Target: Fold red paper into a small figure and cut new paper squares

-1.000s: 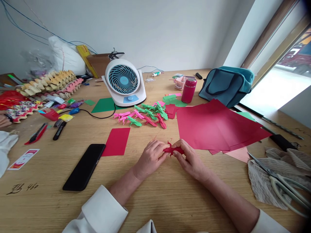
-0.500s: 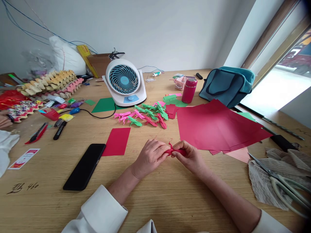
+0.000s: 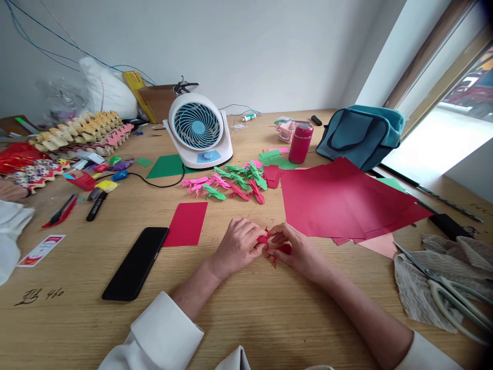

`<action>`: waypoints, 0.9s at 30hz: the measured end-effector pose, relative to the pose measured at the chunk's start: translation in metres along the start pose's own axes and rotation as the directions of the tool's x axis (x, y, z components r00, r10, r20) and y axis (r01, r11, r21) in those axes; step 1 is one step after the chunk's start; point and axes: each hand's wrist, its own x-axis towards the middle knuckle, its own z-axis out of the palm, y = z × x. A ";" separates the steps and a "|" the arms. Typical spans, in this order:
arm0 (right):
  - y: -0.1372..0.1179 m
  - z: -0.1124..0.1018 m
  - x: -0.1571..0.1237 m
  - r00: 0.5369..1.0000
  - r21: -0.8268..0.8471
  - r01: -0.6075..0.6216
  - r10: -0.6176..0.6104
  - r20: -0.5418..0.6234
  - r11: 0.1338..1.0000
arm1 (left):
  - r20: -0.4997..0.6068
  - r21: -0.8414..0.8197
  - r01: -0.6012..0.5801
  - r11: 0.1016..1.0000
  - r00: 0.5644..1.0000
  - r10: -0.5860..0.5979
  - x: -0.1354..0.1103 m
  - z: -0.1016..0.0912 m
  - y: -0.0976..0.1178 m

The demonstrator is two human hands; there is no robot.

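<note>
A small folded red paper figure (image 3: 285, 248) with thin legs sits between my two hands, partly hidden by fingers. My left hand (image 3: 238, 247) pinches one end of it between thumb and fingers. Around the other end, the thumb and bent fingers of my right hand (image 3: 302, 253) are closed. Beyond my hands lies a group of folded paper figures (image 3: 239, 180) in green, pink and red. To the left, a red paper sheet (image 3: 188, 224) lies flat beside a black phone (image 3: 134, 263).
Large red sheets (image 3: 346, 200) spread at right, near scissors (image 3: 442, 280) on a crumpled cloth. At the back stand a white fan (image 3: 198, 131), a red flask (image 3: 300, 144) and a teal bag (image 3: 360, 136). Another person's sleeve (image 3: 11, 231) shows at far left, near markers and a cutter.
My right fingers have loosened and shifted on the red paper figure, and more of its thin legs now show below. My left hand keeps its pinch nearly in place.
</note>
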 end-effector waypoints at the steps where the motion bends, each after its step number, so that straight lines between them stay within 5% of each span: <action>1: 0.000 -0.002 0.000 1.000 -0.044 0.020 -0.020 0.007 0.999 | 0.000 -0.016 0.008 1.000 1.000 -0.008 0.000 0.001 -0.001; 7: -0.009 -0.021 0.002 0.969 -0.215 0.141 -0.090 0.232 0.966 | -0.068 -0.165 0.080 0.983 0.993 -0.092 0.001 0.003 -0.006; 13: -0.006 -0.024 0.003 0.957 -0.323 0.198 -0.110 0.270 0.925 | -0.092 -0.318 0.141 0.938 0.980 -0.178 0.003 0.005 -0.009; 27: -0.013 -0.024 0.005 0.992 -0.170 0.116 -0.122 -0.027 0.979 | -0.088 -0.261 0.130 0.957 0.984 -0.158 0.001 0.009 -0.007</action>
